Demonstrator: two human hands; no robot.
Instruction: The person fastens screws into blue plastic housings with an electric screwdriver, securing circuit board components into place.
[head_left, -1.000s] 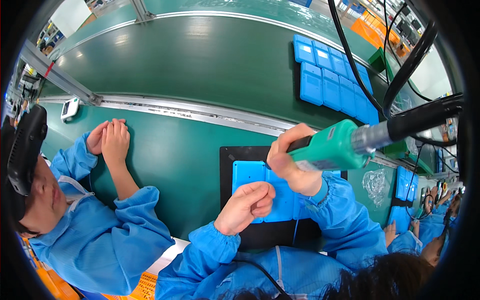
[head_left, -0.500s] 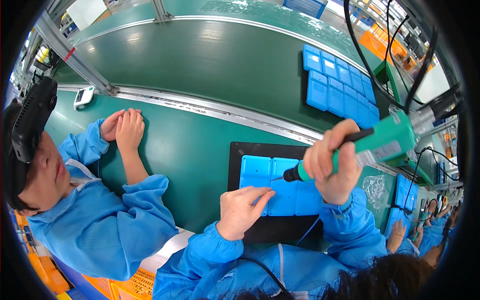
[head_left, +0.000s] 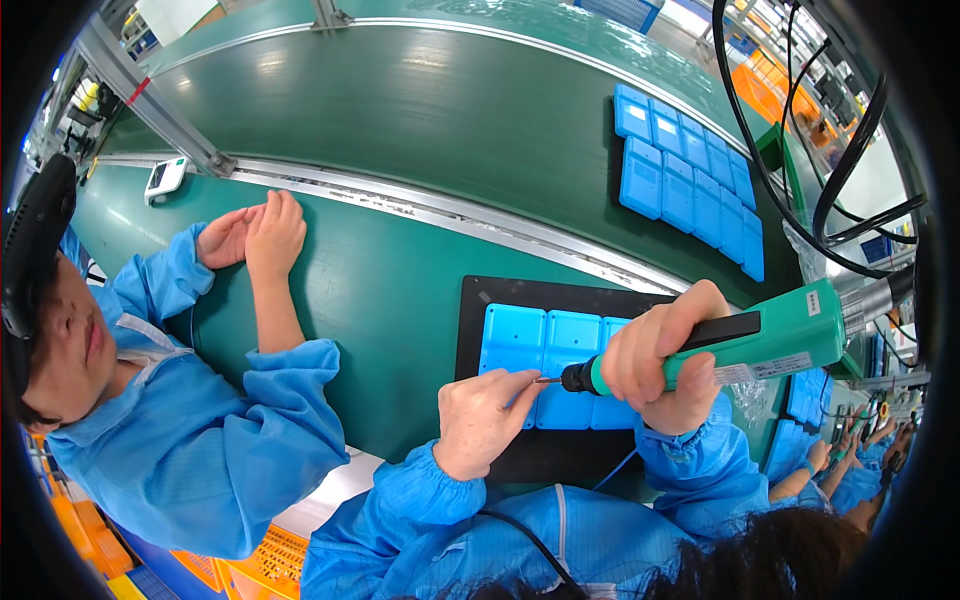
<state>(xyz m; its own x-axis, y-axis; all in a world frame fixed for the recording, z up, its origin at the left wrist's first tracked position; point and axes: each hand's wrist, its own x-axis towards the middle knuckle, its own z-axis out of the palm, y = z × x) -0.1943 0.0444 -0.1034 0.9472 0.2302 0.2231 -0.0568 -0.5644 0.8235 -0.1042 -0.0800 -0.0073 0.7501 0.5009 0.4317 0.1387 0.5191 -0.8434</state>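
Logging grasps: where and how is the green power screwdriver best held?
Probably around the slim front of the screwdriver, behind its black nose, from the right, as the right hand does: its bit points left, cable leaving the wider rear.

A factory assembly line: beyond the hands (head_left: 475, 425), a long belt (head_left: 420, 120) bears rows of cases (head_left: 641, 180); smocked workers (head_left: 200, 445) line the worktop (head_left: 385, 300) on either side.
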